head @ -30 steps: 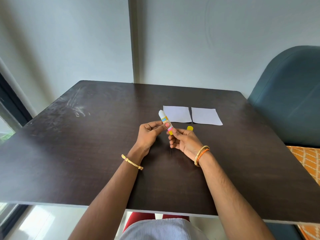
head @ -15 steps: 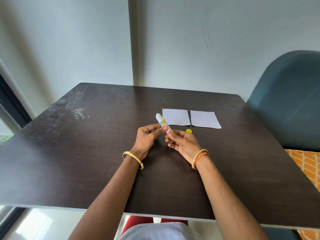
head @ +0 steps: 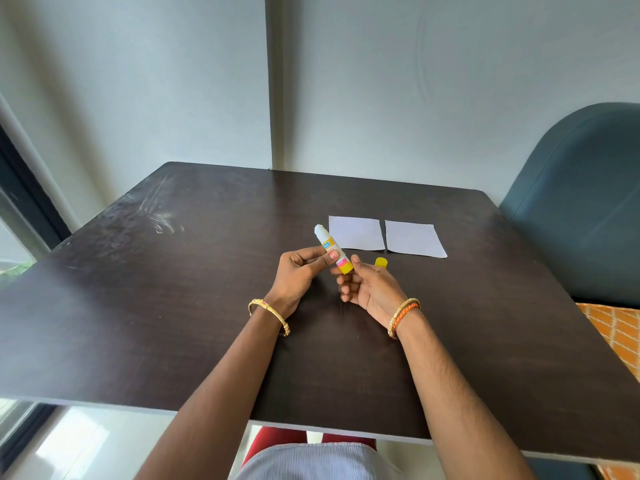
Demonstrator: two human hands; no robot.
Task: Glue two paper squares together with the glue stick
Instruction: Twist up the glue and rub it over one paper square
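A glue stick (head: 328,243) with a white body, colourful label and yellow base is tilted, its uncapped white tip pointing up and left. My left hand (head: 297,276) pinches its middle between thumb and fingers. My right hand (head: 367,287) holds the yellow base end with its fingertips. The yellow cap (head: 381,262) lies on the table just behind my right hand. Two white paper squares lie flat side by side beyond the hands: the left one (head: 356,233) and the right one (head: 414,239), with a thin gap between them.
Everything sits on a dark brown table (head: 173,306) with scuff marks at its far left. A dark teal chair (head: 585,209) stands at the right, with orange patterned fabric (head: 616,327) below it. A pale wall is behind the table.
The hands and glue stick stay in nearly the same place; my right fingers have shifted slightly around the yellow base. The view has moved a little.
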